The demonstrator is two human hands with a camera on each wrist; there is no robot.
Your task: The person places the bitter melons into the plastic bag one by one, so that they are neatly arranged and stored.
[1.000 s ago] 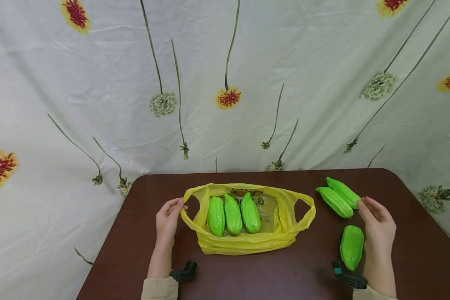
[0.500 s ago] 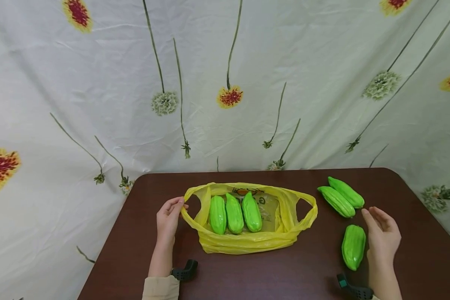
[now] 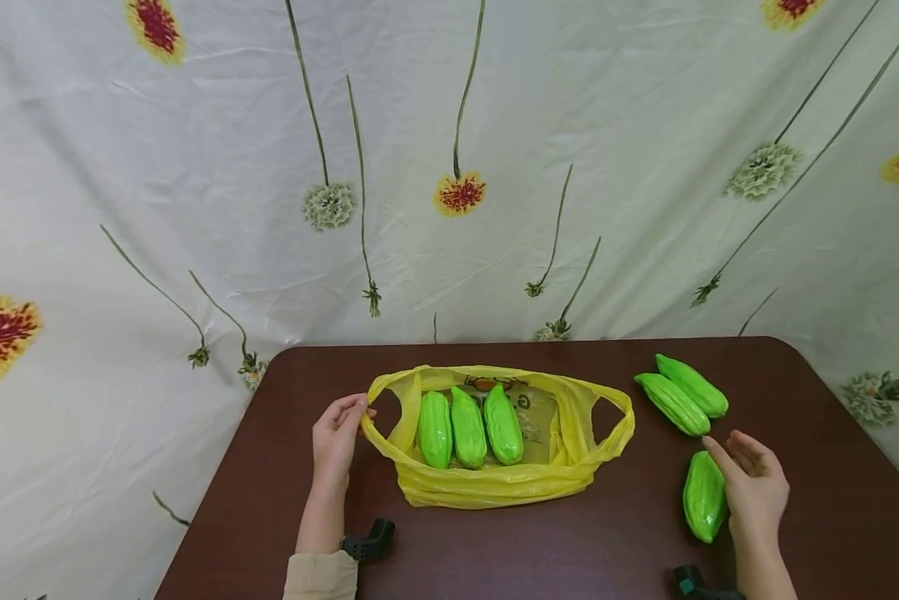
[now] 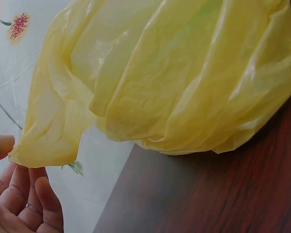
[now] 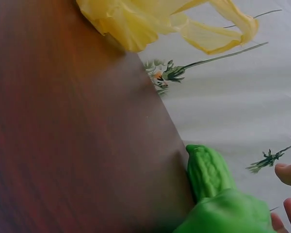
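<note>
A yellow plastic bag [image 3: 494,487] stands with its mouth spread, its left handle pinched between thumb and fingers of my left hand [image 3: 337,446]. In the left wrist view the same hand [image 4: 26,204] holds the tip of the bag's handle [image 4: 53,145]. Three green bitter gourds [image 3: 467,429] lie side by side inside the bag. My right hand [image 3: 756,487] hovers just right of a single bitter gourd [image 3: 702,500], partly covering it, fingers loosely bent and nothing between them. Two more bitter gourds [image 3: 674,404] lie together farther back on the right.
All this is on a dark brown table [image 3: 524,550] with rounded far corners. Behind it hangs a pale flowered cloth [image 3: 389,250]. The bag's right handle [image 3: 614,421] stands up unheld. Black wrist devices [image 3: 370,540] sit on both wrists.
My right hand has moved back from the far pair of bitter gourds, toward the single near one. My left hand keeps its hold on the bag handle.
</note>
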